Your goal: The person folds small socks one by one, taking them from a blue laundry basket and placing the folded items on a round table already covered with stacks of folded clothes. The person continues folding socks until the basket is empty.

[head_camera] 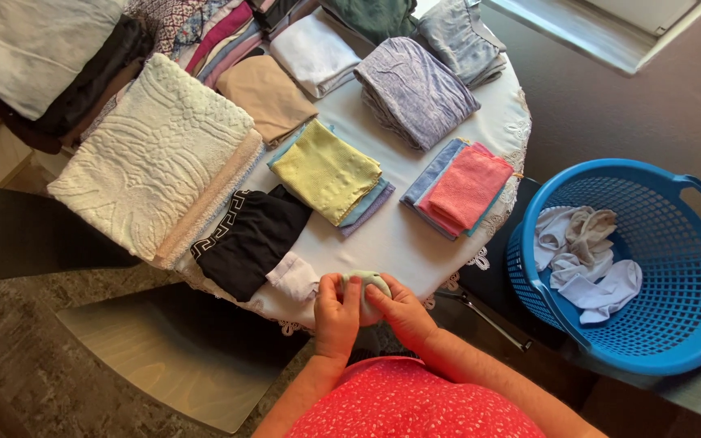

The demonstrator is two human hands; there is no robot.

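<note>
**Hands bunched round a pale green bundle at bench edge**

Left hand (336, 312) and right hand (399, 311) both closed on a small pale green cloth bundle (364, 284), fingers curled over it from either side, thumbs on top. Bundle sits at the near edge of the bench (415, 247), which has a white lace-trimmed cover. Just left of it: a small white folded piece (294, 276), touching a black garment w/ patterned trim (249, 239). Behind: yellow cloth atop a blue stack (328, 172), and a coral cloth on another stack (466, 186). Far left, a big cream textured towel (156, 150). More folded piles along the back. To the right, off the bench, a blue laundry basket (683, 324) w/ white socks (586, 264) inside. Red dotted top at bottom of view.
</note>
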